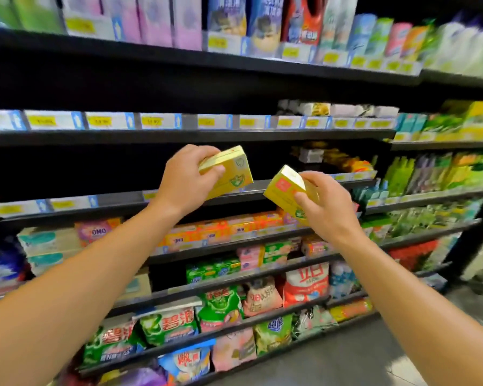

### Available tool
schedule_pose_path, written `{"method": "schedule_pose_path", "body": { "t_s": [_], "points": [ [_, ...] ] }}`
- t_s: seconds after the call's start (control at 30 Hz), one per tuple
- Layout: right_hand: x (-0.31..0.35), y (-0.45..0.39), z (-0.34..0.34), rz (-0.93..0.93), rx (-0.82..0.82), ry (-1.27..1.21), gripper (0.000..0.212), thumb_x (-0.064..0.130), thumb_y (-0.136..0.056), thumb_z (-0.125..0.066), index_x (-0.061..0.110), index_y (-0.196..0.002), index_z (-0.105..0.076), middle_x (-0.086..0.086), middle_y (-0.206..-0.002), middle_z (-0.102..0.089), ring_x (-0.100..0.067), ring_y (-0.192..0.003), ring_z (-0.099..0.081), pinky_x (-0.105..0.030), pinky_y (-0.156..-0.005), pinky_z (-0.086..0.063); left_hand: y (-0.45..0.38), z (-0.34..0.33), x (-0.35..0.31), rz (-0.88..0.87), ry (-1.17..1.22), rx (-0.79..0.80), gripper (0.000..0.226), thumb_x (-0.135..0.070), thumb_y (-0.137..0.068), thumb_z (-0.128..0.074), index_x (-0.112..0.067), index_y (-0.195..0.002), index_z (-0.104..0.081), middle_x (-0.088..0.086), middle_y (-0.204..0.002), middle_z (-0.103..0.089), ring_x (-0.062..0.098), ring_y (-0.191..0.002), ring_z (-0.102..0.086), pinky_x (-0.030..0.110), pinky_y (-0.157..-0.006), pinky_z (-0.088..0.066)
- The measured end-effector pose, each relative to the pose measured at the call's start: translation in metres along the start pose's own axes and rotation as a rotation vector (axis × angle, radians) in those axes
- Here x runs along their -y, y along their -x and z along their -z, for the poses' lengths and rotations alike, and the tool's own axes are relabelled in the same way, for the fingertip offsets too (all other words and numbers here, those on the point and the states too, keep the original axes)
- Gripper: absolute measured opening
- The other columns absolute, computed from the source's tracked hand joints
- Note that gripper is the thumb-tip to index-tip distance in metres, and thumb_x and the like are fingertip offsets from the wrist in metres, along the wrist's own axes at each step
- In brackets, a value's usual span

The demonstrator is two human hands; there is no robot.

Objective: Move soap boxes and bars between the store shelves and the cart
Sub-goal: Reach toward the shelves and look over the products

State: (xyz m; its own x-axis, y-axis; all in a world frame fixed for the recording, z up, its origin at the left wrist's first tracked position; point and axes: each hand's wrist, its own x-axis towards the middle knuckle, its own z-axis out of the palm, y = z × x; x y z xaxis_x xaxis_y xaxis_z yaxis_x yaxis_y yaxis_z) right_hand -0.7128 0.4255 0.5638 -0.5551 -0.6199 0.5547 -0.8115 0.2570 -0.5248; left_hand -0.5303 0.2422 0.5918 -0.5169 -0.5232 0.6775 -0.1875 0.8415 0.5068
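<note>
Two bare forearms reach up from the bottom corners, and at their ends each hand grips a yellow soap box. On the left hand (183,182), the fingers (215,169) curl over the near top edge of the left soap box (229,174), the thumb hidden behind it; the box is tilted, its printed face turned toward the right, with a green and white emblem low on that face. On the right hand (328,207), the fingers (313,178) wrap over the far side of the right soap box (287,190) while the thumb (304,200) presses its front face; this box leans the other way, its red-patched end turned up and left. The two boxes sit near each other but apart, with a gap between them.

Both boxes are held in the air in front of a dark shelf (123,203) whose front rail carries yellow price tags (9,209); the bay behind the left box is dark. To the right on that same level lie stacked dark and orange packs (335,160), blurred. One level below runs a row of orange and yellow OMO boxes (207,232). Lower shelves hold green, red and pink detergent bags (168,324). The top shelf bears tall pink, blue and green cartons (156,18), too smeared to read.
</note>
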Motion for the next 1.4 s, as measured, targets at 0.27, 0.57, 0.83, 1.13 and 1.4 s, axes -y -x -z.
{"method": "schedule_pose_path", "body": {
  "t_s": [0.27, 0.57, 0.83, 1.13, 1.4],
  "points": [
    [-0.054, -0.089, 0.024, 0.11, -0.027, 0.171, 0.042, 0.021, -0.096, -0.063, 0.017, -0.136, -0.053, -0.001, -0.127, -0.059, -0.021, -0.119, -0.053, -0.025, -0.088, -0.038, -0.115, -0.054, -0.024, -0.278, -0.152, -0.095, 0.035, -0.023, -0.089, -0.067, -0.013, -0.122, -0.065, 0.004, -0.111, -0.06, 0.02, -0.101, -0.049, 0.022, -0.087, -0.027],
    [-0.105, -0.189, 0.013, 0.184, -0.026, 0.163, 0.044, 0.02, -0.094, -0.065, 0.018, -0.137, -0.053, 0.001, -0.13, -0.057, -0.02, -0.123, -0.051, -0.029, -0.098, -0.04, -0.231, -0.131, -0.011, -0.392, -0.299, -0.143, 0.039, -0.015, -0.082, -0.073, -0.011, -0.12, -0.064, 0.006, -0.109, -0.06, 0.028, -0.1, -0.047, 0.027, -0.087, -0.033],
    [-0.151, -0.241, -0.002, 0.244, 0.071, 0.108, 0.046, 0.023, -0.094, -0.065, 0.022, -0.138, -0.052, 0.007, -0.13, -0.056, -0.014, -0.122, -0.047, -0.03, -0.101, -0.042, -0.286, -0.19, -0.001, -0.112, -0.372, -0.046, 0.041, -0.025, -0.092, -0.063, -0.017, -0.132, -0.059, 0.007, -0.125, -0.058, 0.032, -0.113, -0.049, 0.043, -0.095, -0.044],
    [-0.19, -0.282, -0.01, 0.36, 0.16, 0.0, 0.045, 0.023, -0.094, -0.065, 0.021, -0.138, -0.053, 0.009, -0.126, -0.056, -0.012, -0.12, -0.05, -0.026, -0.099, -0.041, -0.315, -0.216, -0.008, 0.24, -0.451, 0.304, 0.04, -0.038, -0.096, -0.055, -0.034, -0.137, -0.054, -0.001, -0.138, -0.055, 0.024, -0.12, -0.054, 0.038, -0.101, -0.047],
    [-0.202, -0.297, -0.014, 0.489, 0.205, -0.071, 0.043, 0.022, -0.094, -0.065, 0.021, -0.136, -0.054, 0.016, -0.118, -0.052, -0.008, -0.114, -0.05, -0.032, -0.098, -0.045, -0.317, -0.209, -0.014, 0.294, -0.512, 0.263, 0.042, -0.027, -0.093, -0.063, -0.03, -0.134, -0.057, 0.0, -0.134, -0.058, 0.021, -0.114, -0.058, 0.026, -0.089, -0.045]
  ]
}}
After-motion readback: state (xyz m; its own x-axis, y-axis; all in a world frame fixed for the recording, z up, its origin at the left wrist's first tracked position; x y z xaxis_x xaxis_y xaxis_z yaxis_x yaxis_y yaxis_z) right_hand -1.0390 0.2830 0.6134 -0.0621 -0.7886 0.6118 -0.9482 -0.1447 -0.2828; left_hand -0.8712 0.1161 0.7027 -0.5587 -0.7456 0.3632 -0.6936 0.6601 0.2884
